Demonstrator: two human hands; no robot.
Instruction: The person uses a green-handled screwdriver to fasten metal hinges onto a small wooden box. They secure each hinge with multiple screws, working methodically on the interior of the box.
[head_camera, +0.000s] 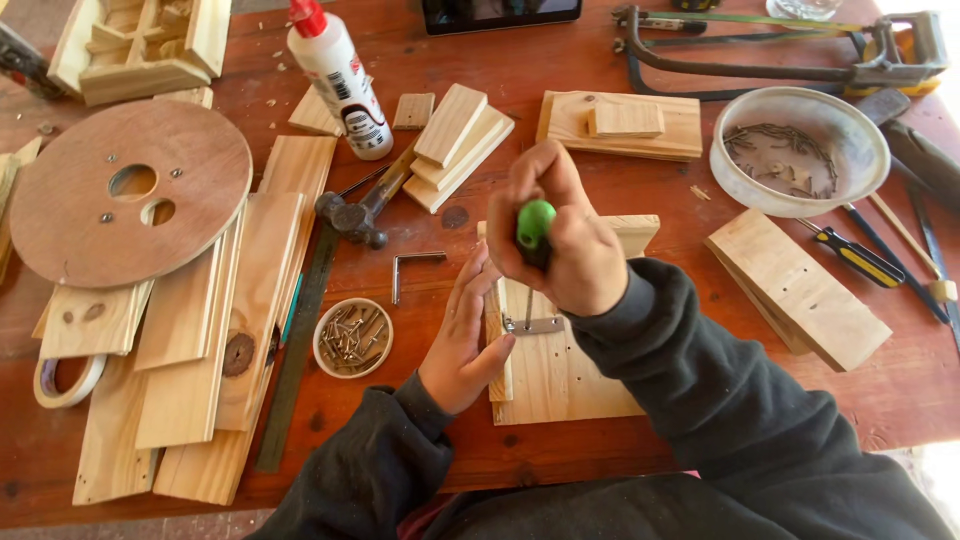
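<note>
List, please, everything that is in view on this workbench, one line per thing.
table: one, red-brown, under all
screwdriver: one, green handle, upright in right hand
bracket: one, grey metal, under the screwdriver tip
workpiece: pale wood board with an edge strip, centre
disc: one, brown, round, holed, left
planks: several, pale, left
glue bottle: one, white, red cap, top
hammer: one, dark head, centre left
nail tin: one, round, left of the workpiece
bowl: one, white, holding screws, right
hacksaw: one, top right
block: one, pale, right
tape roll: one, off-white, far left
left hand: steadies the workpiece
right hand: grips the screwdriver
</note>
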